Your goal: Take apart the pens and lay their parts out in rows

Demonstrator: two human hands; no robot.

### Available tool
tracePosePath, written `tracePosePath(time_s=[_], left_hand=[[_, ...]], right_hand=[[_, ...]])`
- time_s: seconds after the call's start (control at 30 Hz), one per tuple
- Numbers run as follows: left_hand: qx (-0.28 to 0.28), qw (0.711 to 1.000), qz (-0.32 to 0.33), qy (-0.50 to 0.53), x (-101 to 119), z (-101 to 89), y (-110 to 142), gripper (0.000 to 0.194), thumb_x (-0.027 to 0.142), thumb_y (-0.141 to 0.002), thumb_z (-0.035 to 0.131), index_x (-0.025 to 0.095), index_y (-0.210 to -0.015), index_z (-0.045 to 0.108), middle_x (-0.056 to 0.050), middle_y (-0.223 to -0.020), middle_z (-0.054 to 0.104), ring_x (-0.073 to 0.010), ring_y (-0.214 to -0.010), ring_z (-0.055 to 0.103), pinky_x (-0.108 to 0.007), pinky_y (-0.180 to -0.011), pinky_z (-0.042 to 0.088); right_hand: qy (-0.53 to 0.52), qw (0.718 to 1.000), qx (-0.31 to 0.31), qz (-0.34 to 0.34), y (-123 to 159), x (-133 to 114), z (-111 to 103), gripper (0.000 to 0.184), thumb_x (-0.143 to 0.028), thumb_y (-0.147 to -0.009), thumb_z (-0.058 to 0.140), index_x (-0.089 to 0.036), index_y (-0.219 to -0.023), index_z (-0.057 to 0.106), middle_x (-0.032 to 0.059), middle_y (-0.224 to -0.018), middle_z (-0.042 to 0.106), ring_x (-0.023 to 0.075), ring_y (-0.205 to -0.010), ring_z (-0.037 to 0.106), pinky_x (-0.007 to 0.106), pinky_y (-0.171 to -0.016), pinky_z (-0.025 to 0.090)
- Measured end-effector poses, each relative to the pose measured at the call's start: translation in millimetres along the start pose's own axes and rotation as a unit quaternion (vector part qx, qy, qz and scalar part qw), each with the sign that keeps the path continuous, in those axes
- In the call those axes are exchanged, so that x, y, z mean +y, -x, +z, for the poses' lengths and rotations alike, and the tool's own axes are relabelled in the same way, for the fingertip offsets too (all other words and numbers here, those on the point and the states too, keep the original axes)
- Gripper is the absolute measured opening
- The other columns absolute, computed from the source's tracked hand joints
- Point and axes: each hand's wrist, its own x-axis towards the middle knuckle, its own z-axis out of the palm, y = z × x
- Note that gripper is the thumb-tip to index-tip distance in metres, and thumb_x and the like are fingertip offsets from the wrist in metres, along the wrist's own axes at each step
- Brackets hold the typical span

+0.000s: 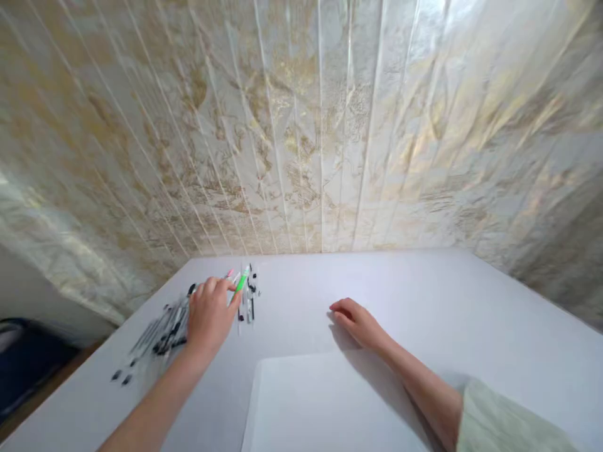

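Left hand (pixel 210 317) pinches a green pen (pixel 242 280) near the table's (pixel 301 314) left edge; right hand (pixel 360 323), loosely curled, holds nothing.

Pleated curtain (pixel 301 125) (gold-patterned, shiny) behind the white table (pixel 424 289).

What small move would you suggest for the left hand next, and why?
I would probably lift the left hand slightly before moving it sideways: it appears to pinch the green pen right among small dark pieces on the white table, which a low sweep might knock.
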Motion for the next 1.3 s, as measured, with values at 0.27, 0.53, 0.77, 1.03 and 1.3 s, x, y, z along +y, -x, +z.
tracePosePath(time_s=[0.27, 0.53, 0.77, 1.03, 1.3], left_hand=[[-0.137, 0.947, 0.049, 0.288, 139, 47.8, 9, 0.004, 0.025, -0.086, 0.050, 0.022, -0.085, 0.049, -0.001, -0.084, 0.061, -0.0175, -0.081, 0.058, -0.028, -0.073, 0.042], [-0.190, 0.921, 0.153, 0.303, 162, 90.8, 20, 0.003, 0.023, -0.083, 0.054, 0.021, -0.081, 0.054, -0.001, -0.081, 0.060, -0.0182, -0.079, 0.054, -0.029, -0.072, 0.039], [-0.224, 0.846, -0.015, 0.483, 135, 108.3, 19, 0.017, 0.029, -0.081, 0.054, 0.020, -0.094, 0.059, -0.003, -0.087, 0.063, -0.0170, -0.079, 0.058, -0.029, -0.073, 0.044], [-0.215, 0.883, 0.092, 0.407, 132, 100.5, 16, 0.018, 0.031, -0.088, 0.047, 0.020, -0.075, 0.055, 0.002, -0.073, 0.055, -0.0136, -0.068, 0.050, -0.024, -0.064, 0.037], [-0.202, 0.918, 0.217, 0.262, 140, 87.4, 17, 0.031, 0.037, -0.095, 0.037, 0.021, -0.074, 0.053, -0.001, -0.076, 0.057, -0.0168, -0.075, 0.050, -0.027, -0.067, 0.034]], right_hand=[[-0.103, 0.995, 0.016, 0.005, -2, 2, -17, 0.031, -0.041, -0.085, 0.048, -0.019, -0.098, 0.065, 0.0069, -0.094, 0.067, 0.0204, -0.086, 0.060, 0.034, -0.079, 0.045], [-0.242, 0.965, 0.077, 0.069, -13, 12, -29, 0.033, -0.049, -0.072, 0.064, -0.017, -0.076, 0.061, -0.0039, -0.055, 0.053, 0.0089, -0.046, 0.043, 0.023, -0.048, 0.033], [-0.312, 0.928, 0.160, 0.128, -17, 27, -43, 0.031, -0.048, -0.069, 0.065, -0.018, -0.070, 0.056, -0.0040, -0.056, 0.053, 0.0088, -0.048, 0.044, 0.023, -0.050, 0.035], [-0.308, 0.932, 0.142, 0.128, -13, 20, -36, 0.035, -0.051, -0.071, 0.064, -0.018, -0.067, 0.053, -0.0054, -0.052, 0.049, 0.0069, -0.043, 0.039, 0.021, -0.043, 0.027], [-0.356, 0.918, 0.104, 0.138, -10, 17, -38, 0.038, -0.055, -0.072, 0.063, -0.019, -0.072, 0.050, -0.0089, -0.046, 0.041, 0.0054, -0.038, 0.031, 0.020, -0.042, 0.022]])
